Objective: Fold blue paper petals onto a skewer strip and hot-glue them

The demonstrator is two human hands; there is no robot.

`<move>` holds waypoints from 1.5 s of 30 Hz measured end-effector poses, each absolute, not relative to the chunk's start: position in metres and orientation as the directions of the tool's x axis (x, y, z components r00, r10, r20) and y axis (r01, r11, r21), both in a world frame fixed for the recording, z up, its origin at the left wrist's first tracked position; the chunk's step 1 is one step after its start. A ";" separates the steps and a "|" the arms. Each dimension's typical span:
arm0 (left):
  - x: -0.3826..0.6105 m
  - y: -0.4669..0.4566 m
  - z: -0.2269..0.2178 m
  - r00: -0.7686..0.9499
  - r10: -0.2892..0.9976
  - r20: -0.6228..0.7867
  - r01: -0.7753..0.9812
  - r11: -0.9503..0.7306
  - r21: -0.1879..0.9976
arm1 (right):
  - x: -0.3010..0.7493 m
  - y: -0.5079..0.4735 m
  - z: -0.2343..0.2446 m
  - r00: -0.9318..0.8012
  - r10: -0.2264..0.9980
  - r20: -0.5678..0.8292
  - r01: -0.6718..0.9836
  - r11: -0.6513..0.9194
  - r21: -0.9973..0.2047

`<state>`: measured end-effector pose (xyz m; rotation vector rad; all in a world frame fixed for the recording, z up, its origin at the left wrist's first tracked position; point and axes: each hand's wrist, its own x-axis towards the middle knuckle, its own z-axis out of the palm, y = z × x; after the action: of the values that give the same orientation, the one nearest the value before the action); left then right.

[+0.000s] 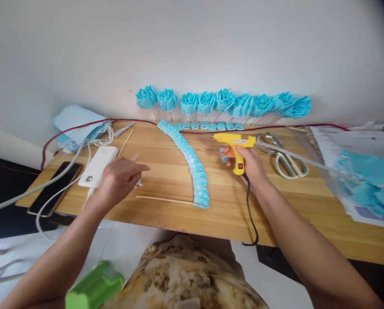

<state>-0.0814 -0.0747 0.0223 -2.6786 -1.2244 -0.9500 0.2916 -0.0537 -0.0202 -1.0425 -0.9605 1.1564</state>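
Note:
My right hand (pixel 253 166) is wrapped round the handle of a yellow glue gun (pixel 232 139), its nozzle pointing left. A clear glue stick (pixel 295 154) runs out of the gun's back. Left of the nozzle, a curved strip of pleated blue paper (pixel 192 161) lies on the table, and a thin wooden stick (pixel 163 199) meets its near end. My left hand (pixel 117 178) hovers beside a white power bank (pixel 99 165), index finger pointing right and the other fingers curled. A small whitish scrap (pixel 139 183) shows by its fingertips; whether they grip it is unclear.
Blue paper flowers (pixel 224 101) on sticks line the wall, with small rolled blue pieces (pixel 204 126) before them. Scissors (pixel 290 165) and a bag of blue paper (pixel 369 180) lie right. A phone (pixel 55 189), cables and a blue packet (pixel 79 124) are left. A green bin (pixel 95 285) stands below.

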 end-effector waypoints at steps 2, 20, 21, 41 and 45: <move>-0.082 -0.076 0.019 0.567 0.660 0.492 0.667 -0.719 0.196 | 0.292 -0.053 -0.021 0.165 0.985 0.050 -0.245 0.090 -0.965; -0.083 -0.098 0.030 0.514 0.770 0.378 0.754 -0.616 0.229 | 0.292 -0.052 -0.020 0.189 0.979 0.081 -0.269 0.131 -0.954; -0.077 -0.112 0.026 0.553 0.724 0.412 0.708 -0.669 0.225 | 0.293 -0.052 -0.020 0.186 0.980 0.077 -0.276 0.127 -0.953; -0.028 -0.175 -0.012 0.513 0.661 0.548 0.432 -0.750 0.500 | 0.295 -0.049 -0.025 0.133 0.990 0.045 -0.268 0.080 -0.960; -0.043 -0.087 0.020 0.532 0.762 0.369 0.606 -0.647 0.463 | 0.294 -0.049 -0.023 0.144 0.989 0.028 -0.314 0.072 -0.947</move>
<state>-0.0430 -0.0869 0.0204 -2.9875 -1.3690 -0.9610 0.2936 -0.0493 -0.0226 -0.9966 -0.8958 1.2080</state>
